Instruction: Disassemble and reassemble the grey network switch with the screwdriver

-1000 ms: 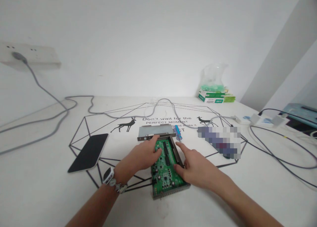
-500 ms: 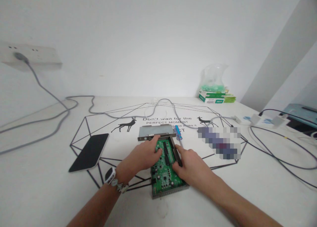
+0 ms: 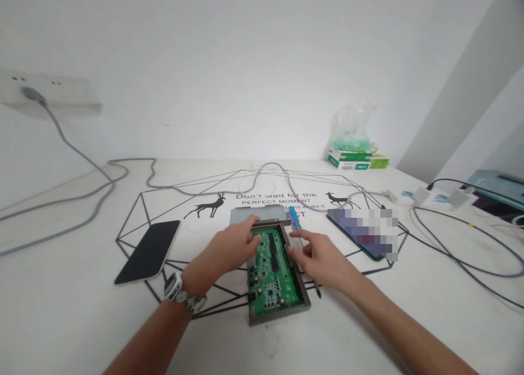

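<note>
A green circuit board [image 3: 273,279] lies in a grey metal tray [image 3: 282,315] in front of me on the white table. My left hand [image 3: 229,250], with a watch [image 3: 176,289] on its wrist, rests on the tray's left side, its fingers curled against the far left corner. My right hand [image 3: 321,257] lies at the tray's right rim with the fingers loosely apart and the forefinger stretched out; it holds nothing. A blue-handled screwdriver [image 3: 295,219] lies just beyond that hand. A grey metal cover [image 3: 245,215] lies behind the board.
A black phone [image 3: 148,250] lies to the left, and another phone with a blurred screen [image 3: 364,234] to the right. Grey cables [image 3: 172,188] run across the table's far half. Green and white boxes [image 3: 355,159] under a plastic bag stand at the back. More cables and adapters [image 3: 458,200] are at the far right.
My left hand slid off the board to the tray's far left corner. My right hand moved off the tray's right rim and opened. More of the board is uncovered.
</note>
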`<state>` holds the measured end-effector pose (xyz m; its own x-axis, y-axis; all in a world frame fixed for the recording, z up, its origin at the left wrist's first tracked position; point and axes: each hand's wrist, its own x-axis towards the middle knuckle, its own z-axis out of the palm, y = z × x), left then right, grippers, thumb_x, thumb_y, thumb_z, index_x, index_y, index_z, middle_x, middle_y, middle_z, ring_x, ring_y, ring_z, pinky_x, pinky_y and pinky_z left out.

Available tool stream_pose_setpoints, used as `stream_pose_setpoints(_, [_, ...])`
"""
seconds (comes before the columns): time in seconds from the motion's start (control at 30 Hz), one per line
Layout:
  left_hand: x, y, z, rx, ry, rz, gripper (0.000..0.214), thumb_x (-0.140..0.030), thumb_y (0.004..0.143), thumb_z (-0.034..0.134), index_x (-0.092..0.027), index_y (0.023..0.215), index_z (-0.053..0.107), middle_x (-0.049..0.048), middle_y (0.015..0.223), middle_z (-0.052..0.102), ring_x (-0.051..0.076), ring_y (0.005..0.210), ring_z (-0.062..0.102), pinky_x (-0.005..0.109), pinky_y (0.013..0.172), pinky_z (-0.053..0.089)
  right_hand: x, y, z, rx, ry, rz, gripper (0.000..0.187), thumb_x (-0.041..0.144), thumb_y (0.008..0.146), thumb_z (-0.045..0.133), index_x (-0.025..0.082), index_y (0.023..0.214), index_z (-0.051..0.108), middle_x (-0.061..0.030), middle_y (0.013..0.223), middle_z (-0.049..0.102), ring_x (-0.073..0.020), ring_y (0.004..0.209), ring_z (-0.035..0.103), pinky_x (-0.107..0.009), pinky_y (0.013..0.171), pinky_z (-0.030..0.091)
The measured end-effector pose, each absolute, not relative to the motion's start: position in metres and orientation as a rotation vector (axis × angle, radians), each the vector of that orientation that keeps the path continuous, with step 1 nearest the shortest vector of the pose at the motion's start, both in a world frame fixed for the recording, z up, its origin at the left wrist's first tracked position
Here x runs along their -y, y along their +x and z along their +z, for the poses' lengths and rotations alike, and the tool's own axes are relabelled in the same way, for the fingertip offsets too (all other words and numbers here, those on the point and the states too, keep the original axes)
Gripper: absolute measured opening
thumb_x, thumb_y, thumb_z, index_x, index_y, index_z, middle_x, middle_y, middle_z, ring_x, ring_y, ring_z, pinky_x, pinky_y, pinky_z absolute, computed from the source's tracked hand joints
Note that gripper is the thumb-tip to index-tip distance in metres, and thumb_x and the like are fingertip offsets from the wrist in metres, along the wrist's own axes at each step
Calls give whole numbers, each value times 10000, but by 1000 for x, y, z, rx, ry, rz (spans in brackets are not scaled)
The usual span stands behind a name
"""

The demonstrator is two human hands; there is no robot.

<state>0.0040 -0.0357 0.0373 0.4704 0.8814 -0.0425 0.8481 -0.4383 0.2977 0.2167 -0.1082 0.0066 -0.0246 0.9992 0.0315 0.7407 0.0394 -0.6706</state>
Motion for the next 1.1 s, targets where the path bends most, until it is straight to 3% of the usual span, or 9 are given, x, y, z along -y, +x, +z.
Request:
stream_pose_setpoints(0.13, [20,-15,44,-1533,2475,289,244,-339,904,460,-203,1024,623,49,869,711,210,778,636,286,635,403,101,229,4,1786,-1895,560,211,347,900,546,187,977,661,-7,618,618,-149,568,535,-257,546,294])
stream_pose_setpoints(0.23, [12,-26,44,-1602,2485,279,200,-319,877,483,-201,898,643,41,833,699,201,752,621,285,634,388,97,233,-2,1805,-2033,490,221,392,873,595,181,909,650,-51,740,669,-169,664,584,-264,578,303])
stream_pose_setpoints(0.47, [10,-25,34,-1570,2493,230,186,-330,835,549,-232,862,704,32,877,712,212,803,635,296,669,407,96,234,-8,1839,-2198,385,273,458,846,584,201,923,635,-103,893,691,-240,817,633,-298,616,325])
stream_pose_setpoints(0.7, [6,-21,23,-1580,2585,225,192,-266,825,548,-241,872,732,57,985,693,234,905,643,313,728,438,93,239,-5,1745,-2124,462,186,356,856,540,183,842,607,-97,894,684,-213,829,619,-293,646,345])
stream_pose_setpoints(0.8, [6,-21,21,-1567,2600,216,192,-261,833,545,-237,877,730,63,997,686,234,906,641,313,732,445,91,239,-2,1551,-1856,768,236,366,905,441,190,765,513,-45,718,627,-150,627,550,-268,563,339])
stream_pose_setpoints(0.9, [5,-21,20,-1565,2615,210,193,-265,847,534,-228,867,723,70,988,677,233,899,638,312,727,444,91,235,1,1273,-1506,1108,244,404,915,394,233,743,372,59,516,451,-105,445,367,-243,453,254])
stream_pose_setpoints(0.97, [5,-21,19,-1570,2616,198,191,-258,850,528,-222,867,715,71,975,671,229,888,638,310,717,437,92,231,3,1113,-1339,1202,259,433,893,435,246,754,320,99,467,366,-93,414,281,-230,426,203])
stream_pose_setpoints(1.1, [5,-20,19,-1569,2628,174,196,-252,870,499,-212,873,690,69,962,658,219,853,637,309,693,424,94,223,3,947,-1194,1276,357,516,827,565,246,791,335,110,489,408,-68,405,247,-204,407,138])
